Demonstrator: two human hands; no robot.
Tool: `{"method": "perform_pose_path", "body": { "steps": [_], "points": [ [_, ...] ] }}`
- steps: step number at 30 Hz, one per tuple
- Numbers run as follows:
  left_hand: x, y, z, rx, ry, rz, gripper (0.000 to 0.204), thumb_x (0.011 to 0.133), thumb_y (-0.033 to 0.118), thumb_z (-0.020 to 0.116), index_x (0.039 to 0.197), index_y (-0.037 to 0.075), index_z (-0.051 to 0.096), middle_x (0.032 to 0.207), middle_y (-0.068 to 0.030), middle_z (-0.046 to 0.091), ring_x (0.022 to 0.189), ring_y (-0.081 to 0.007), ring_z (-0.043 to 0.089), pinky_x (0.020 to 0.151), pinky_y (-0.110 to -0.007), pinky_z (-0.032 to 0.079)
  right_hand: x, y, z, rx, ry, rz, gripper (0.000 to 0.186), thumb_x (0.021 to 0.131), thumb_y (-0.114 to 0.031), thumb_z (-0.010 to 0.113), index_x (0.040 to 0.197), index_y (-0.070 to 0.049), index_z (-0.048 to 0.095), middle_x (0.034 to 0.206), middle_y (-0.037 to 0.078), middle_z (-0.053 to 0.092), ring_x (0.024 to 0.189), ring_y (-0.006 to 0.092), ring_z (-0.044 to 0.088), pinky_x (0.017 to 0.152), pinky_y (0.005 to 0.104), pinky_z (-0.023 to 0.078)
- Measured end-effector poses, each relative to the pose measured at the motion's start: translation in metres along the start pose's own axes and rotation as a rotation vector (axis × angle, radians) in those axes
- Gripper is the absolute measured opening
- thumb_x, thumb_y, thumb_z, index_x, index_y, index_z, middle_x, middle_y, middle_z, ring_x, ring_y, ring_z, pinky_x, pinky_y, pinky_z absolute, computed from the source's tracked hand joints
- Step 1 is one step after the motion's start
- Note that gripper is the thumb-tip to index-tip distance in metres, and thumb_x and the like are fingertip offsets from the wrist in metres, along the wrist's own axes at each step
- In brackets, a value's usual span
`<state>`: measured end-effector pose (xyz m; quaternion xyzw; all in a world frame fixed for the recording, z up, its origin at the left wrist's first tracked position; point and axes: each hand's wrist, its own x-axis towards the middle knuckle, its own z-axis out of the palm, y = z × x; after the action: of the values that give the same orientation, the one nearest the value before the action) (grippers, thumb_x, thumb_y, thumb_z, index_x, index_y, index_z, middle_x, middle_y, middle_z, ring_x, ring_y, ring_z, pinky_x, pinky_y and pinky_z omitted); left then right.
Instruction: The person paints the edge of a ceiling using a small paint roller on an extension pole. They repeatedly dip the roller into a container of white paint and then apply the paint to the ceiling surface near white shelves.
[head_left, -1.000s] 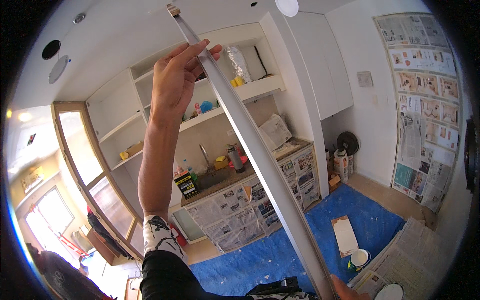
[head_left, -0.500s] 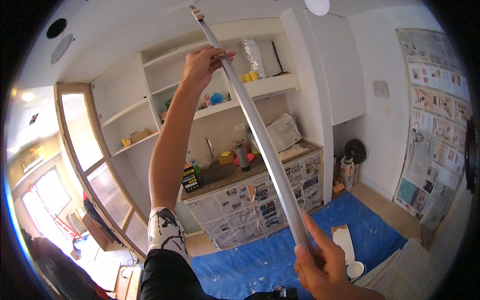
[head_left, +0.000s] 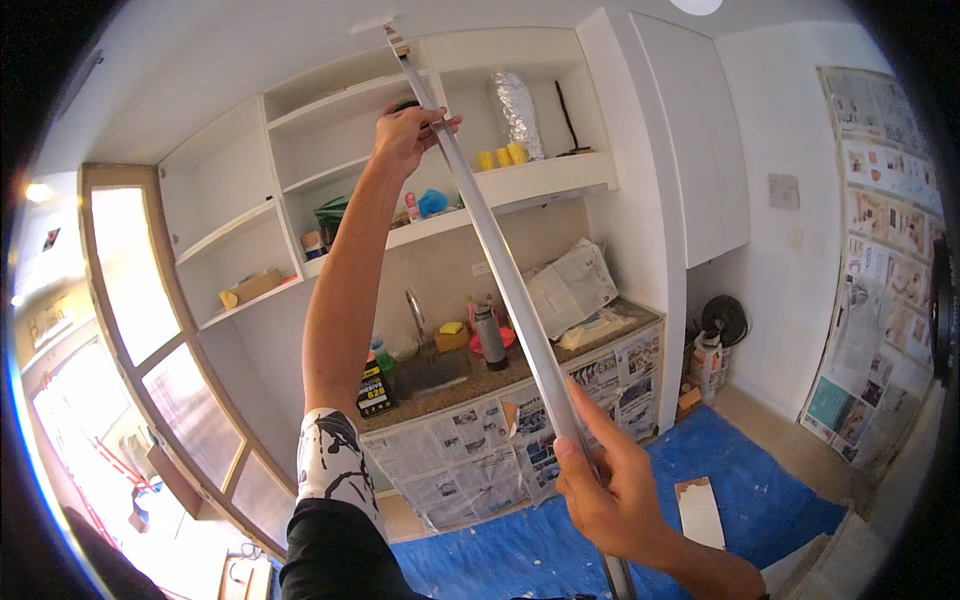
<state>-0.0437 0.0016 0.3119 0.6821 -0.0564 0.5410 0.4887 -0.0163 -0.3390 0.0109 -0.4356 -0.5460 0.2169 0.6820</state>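
A long, thin grey metal strip [head_left: 495, 262] runs from near the ceiling at the top down to the bottom edge of the view. My left hand [head_left: 408, 138], arm raised high, grips it close to its upper end, in front of the white open shelves [head_left: 545, 178]. My right hand [head_left: 612, 487] holds the strip near its lower part, fingers wrapped around it, low in the view. The strip's top end touches or nearly touches the white ceiling [head_left: 250, 50].
Below are a counter with a sink and tap [head_left: 418, 318], a dark bottle [head_left: 490, 340], and cabinet fronts covered in newspaper [head_left: 470, 460]. A blue sheet [head_left: 740, 480] covers the floor. Newspaper also covers the right wall [head_left: 885, 300]. A wood-framed window [head_left: 150, 340] is at the left.
The view has swung so the shelves sit more central. My right hand has come up into view on the lower strip. My left hand keeps its grip near the top.
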Motion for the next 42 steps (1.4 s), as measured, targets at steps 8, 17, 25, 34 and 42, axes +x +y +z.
{"method": "perform_pose_path", "body": {
  "steps": [8, 17, 25, 34, 42],
  "points": [
    [0.065, -0.069, -0.057, 0.004, 0.056, -0.055, 0.013, 0.080, -0.007, 0.055, 0.089, -0.015, 0.052, 0.093, -0.0236, 0.058, 0.082, -0.0339, 0.067, 0.072, -0.036, 0.060, 0.103, 0.052, 0.013, 0.018, 0.022, 0.066, 0.050, 0.095, -0.012, 0.049, 0.141, -0.003, 0.032, 0.067, -0.003, 0.049, 0.053, 0.0016, 0.041, 0.046, 0.0209, 0.035],
    [0.099, -0.107, -0.076, 0.078, 0.006, 0.010, 0.010, 0.080, -0.007, 0.055, 0.087, -0.014, 0.053, 0.088, -0.0225, 0.061, 0.079, -0.0330, 0.068, 0.067, -0.035, 0.061, 0.143, 0.086, 0.011, 0.166, 0.001, 0.010, 0.050, 0.097, -0.015, 0.046, 0.143, -0.007, 0.027, 0.049, -0.005, 0.037, 0.034, 0.0027, 0.030, 0.030, 0.0213, 0.028],
    [0.083, -0.109, -0.044, 0.137, 0.015, 0.020, 0.011, 0.082, -0.006, 0.055, 0.088, -0.015, 0.054, 0.085, -0.0216, 0.062, 0.076, -0.0311, 0.068, 0.070, -0.035, 0.060, 0.129, 0.084, -0.024, 0.226, 0.002, 0.180, 0.051, 0.096, -0.012, 0.047, 0.144, -0.012, 0.028, 0.051, -0.003, 0.040, 0.037, 0.0035, 0.035, 0.031, 0.0222, 0.029],
    [-0.015, -0.032, 0.047, 0.176, -0.074, 0.170, 0.022, 0.084, 0.000, 0.059, 0.096, -0.018, 0.054, 0.087, -0.0214, 0.063, 0.080, -0.0284, 0.068, 0.075, -0.034, 0.058, -0.010, 0.021, -0.062, 0.099, 0.093, 0.230, 0.050, 0.095, -0.012, 0.048, 0.142, -0.004, 0.030, 0.054, -0.003, 0.043, 0.040, 0.0027, 0.036, 0.037, 0.0198, 0.030],
    [-0.109, 0.055, 0.133, 0.195, -0.111, 0.229, 0.030, 0.087, 0.011, 0.061, 0.102, -0.014, 0.057, 0.089, -0.0196, 0.065, 0.084, -0.0230, 0.066, 0.075, -0.032, 0.053, -0.148, -0.033, -0.091, -0.001, 0.097, 0.195, 0.054, 0.094, -0.016, 0.053, 0.142, -0.003, 0.031, 0.052, -0.004, 0.044, 0.039, 0.0037, 0.035, 0.037, 0.0202, 0.028]
  ]
}}
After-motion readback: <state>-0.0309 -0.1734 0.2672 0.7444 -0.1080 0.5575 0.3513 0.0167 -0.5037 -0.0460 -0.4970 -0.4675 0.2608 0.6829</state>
